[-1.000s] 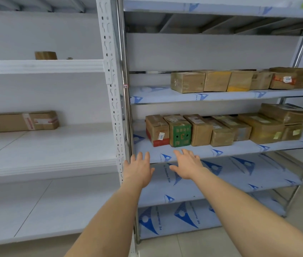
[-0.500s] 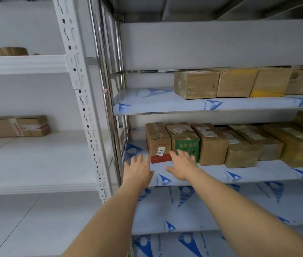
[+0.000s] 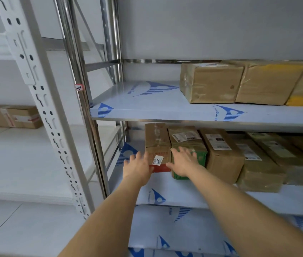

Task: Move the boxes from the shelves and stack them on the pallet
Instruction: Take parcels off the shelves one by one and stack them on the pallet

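A brown box with a red bottom band and a white sticker (image 3: 157, 145) stands leftmost in a row on the metal shelf (image 3: 184, 197). My left hand (image 3: 137, 166) reaches its left front corner with straight spread fingers. My right hand (image 3: 183, 163) lies with spread fingers over the front of the green box (image 3: 189, 145) beside it, thumb at the red band. Further brown boxes (image 3: 221, 153) continue the row to the right. No pallet is in view.
The shelf above carries a taped brown box (image 3: 210, 82) and others to its right. A chrome upright (image 3: 84, 101) and a white perforated post (image 3: 41, 101) stand left of my hands. A flat carton (image 3: 11, 116) lies on the white shelf at the left.
The view has closed in on the shelf. Both hands moved forward from the shelf's front edge to the fronts of the red-banded and green boxes.
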